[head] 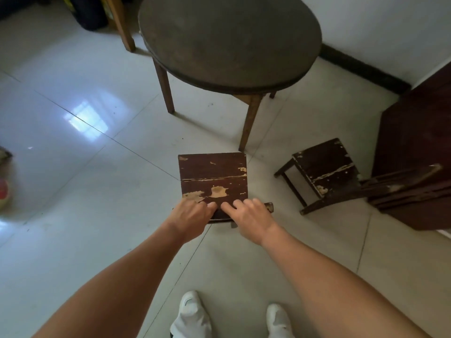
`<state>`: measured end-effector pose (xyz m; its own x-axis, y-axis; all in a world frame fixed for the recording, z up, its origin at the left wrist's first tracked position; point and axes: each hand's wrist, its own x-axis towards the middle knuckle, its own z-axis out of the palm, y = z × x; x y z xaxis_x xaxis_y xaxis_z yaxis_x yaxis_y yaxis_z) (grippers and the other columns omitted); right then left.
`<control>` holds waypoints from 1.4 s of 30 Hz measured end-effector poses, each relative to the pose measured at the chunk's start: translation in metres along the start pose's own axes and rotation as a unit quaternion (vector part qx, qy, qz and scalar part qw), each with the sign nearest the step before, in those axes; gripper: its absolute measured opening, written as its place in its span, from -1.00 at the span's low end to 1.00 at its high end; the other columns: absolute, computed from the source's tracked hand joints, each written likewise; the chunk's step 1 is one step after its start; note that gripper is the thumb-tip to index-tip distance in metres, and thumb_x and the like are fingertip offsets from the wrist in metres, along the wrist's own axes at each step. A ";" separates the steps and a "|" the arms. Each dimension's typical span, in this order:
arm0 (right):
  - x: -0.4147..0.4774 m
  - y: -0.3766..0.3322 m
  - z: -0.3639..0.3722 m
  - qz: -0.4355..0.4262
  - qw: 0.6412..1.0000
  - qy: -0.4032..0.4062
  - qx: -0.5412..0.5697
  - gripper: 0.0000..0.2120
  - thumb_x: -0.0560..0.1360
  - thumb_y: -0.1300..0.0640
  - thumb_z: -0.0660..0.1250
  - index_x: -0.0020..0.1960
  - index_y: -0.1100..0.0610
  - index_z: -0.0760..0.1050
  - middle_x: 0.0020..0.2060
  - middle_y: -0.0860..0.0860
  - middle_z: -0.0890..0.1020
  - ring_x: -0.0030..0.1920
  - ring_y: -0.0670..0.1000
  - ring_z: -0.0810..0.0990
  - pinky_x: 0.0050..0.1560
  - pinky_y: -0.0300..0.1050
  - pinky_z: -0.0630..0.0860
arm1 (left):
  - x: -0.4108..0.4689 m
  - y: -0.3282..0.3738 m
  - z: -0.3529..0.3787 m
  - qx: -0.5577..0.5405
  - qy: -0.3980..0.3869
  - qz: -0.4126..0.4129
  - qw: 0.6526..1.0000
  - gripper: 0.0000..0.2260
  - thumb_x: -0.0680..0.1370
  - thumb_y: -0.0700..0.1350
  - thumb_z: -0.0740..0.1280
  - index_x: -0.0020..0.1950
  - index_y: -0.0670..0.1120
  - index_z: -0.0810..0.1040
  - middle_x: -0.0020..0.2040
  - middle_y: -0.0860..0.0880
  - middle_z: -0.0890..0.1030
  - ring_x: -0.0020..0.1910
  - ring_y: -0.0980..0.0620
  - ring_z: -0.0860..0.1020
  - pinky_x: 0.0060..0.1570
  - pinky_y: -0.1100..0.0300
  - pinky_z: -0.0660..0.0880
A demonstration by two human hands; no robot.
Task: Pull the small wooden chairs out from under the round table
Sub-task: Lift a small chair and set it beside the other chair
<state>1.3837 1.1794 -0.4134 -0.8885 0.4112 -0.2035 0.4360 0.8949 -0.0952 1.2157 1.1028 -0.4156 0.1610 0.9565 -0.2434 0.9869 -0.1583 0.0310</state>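
chairs: 2 small dark-brown wooden chairs with flaking paint, both clear of the table | near chair [213,178] before the white shoes [191,315] | second chair [327,173] right, beside dark cabinet [415,147] | table: 1 round dark wooden table [229,40] | left hand [189,215] and right hand [251,215]: fingers curled over near chair's backrest

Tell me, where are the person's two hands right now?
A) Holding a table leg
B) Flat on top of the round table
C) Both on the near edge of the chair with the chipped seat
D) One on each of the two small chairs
C: the left hand and the right hand sit side by side on the near edge of the chipped-seat chair, while the second small chair and the round table go untouched.
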 end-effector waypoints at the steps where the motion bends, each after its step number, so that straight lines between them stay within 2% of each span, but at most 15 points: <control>1: -0.009 0.014 -0.001 -0.003 1.000 0.003 -0.008 -0.61 0.51 0.22 0.26 0.30 0.08 0.27 -0.02 0.15 0.60 -0.07 0.20 0.60 -0.13 0.04 0.46 | 0.010 0.012 -0.002 -0.003 0.002 -0.003 1.000 -0.79 0.54 -0.08 0.24 0.17 -0.03 0.42 -0.05 -0.01 0.67 -0.20 -0.03 0.63 -0.33 0.22 0.27; 8: -0.071 0.105 0.015 -0.036 0.998 -0.007 -0.045 -0.61 0.52 0.20 0.25 0.31 0.08 0.23 0.00 0.15 0.59 -0.05 0.19 0.60 -0.09 0.05 0.48 | 0.074 0.105 0.004 -0.027 -0.018 -0.020 0.999 -0.84 0.57 -0.10 0.18 0.14 -0.05 0.37 -0.10 -0.04 0.66 -0.23 -0.06 0.62 -0.38 0.16 0.35; 13: -0.112 0.155 0.037 -0.042 0.998 -0.013 -0.044 -0.61 0.51 0.18 0.30 0.29 0.09 0.28 -0.02 0.15 0.61 -0.07 0.18 0.61 -0.12 0.04 0.48 | 0.107 0.166 0.017 -0.035 -0.031 -0.034 0.998 -0.84 0.55 -0.14 0.15 0.13 -0.05 0.36 -0.10 -0.06 0.65 -0.19 -0.10 0.63 -0.33 0.12 0.37; 21: -0.159 0.207 0.063 -0.083 0.995 0.007 -0.054 -0.61 0.39 0.17 0.45 0.18 0.11 0.44 -0.20 0.11 0.63 -0.27 0.13 0.62 -0.30 -0.02 0.49 | 0.138 0.236 0.035 -0.050 -0.045 -0.053 0.996 -0.83 0.54 -0.13 0.20 0.13 -0.07 0.37 -0.12 -0.07 0.64 -0.20 -0.09 0.63 -0.33 0.12 0.36; 30: -0.182 0.228 0.086 -0.090 0.995 0.009 -0.051 -0.64 0.51 0.20 0.31 0.28 0.14 0.38 -0.08 0.15 0.62 -0.15 0.17 0.60 -0.16 0.05 0.50 | 0.148 0.267 0.053 -0.048 -0.041 -0.057 0.996 -0.85 0.57 -0.13 0.14 0.13 -0.06 0.38 -0.16 -0.05 0.64 -0.25 -0.07 0.62 -0.34 0.13 0.38; 35: -0.181 0.228 0.086 -0.067 0.996 -0.003 -0.061 -0.60 0.53 0.24 0.24 0.35 0.13 0.31 0.01 0.19 0.60 -0.05 0.22 0.57 -0.05 0.10 0.44 | 0.151 0.265 0.049 -0.016 -0.047 -0.064 0.997 -0.83 0.56 -0.07 0.18 0.13 -0.06 0.39 -0.11 -0.06 0.66 -0.17 -0.11 0.64 -0.32 0.15 0.34; 37: -0.179 0.227 0.084 -0.049 0.997 -0.019 -0.057 -0.54 0.52 0.25 0.27 0.38 0.12 0.24 0.08 0.20 0.57 0.04 0.23 0.55 0.03 0.10 0.41 | 0.153 0.266 0.046 -0.024 -0.064 -0.064 0.996 -0.77 0.56 0.00 0.22 0.15 -0.07 0.39 -0.08 -0.05 0.65 -0.13 -0.10 0.63 -0.29 0.13 0.40; 39: -0.178 0.226 0.082 -0.027 0.998 -0.034 -0.034 -0.46 0.49 0.26 0.30 0.41 0.10 0.20 0.13 0.19 0.55 0.11 0.22 0.52 0.09 0.10 0.39 | 0.153 0.265 0.040 -0.049 -0.091 -0.074 0.992 -0.63 0.51 0.16 0.27 0.16 -0.07 0.38 -0.04 -0.04 0.64 -0.09 -0.08 0.61 -0.25 0.12 0.42; 42: -0.183 0.230 0.067 0.014 0.998 -0.048 0.039 -0.32 0.44 0.25 0.36 0.45 0.04 0.12 0.26 0.13 0.48 0.27 0.17 0.42 0.23 0.10 0.34 | 0.152 0.265 0.018 -0.101 -0.115 -0.103 0.983 -0.47 0.45 0.30 0.25 0.23 -0.06 0.33 0.02 -0.05 0.61 -0.04 -0.06 0.59 -0.19 0.13 0.49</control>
<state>1.6561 1.2986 -0.4637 -0.8592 0.4147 -0.2997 0.4742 0.8654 -0.1621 1.5015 1.2019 -0.4623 -0.0251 0.8791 -0.4760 0.9839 0.1061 0.1439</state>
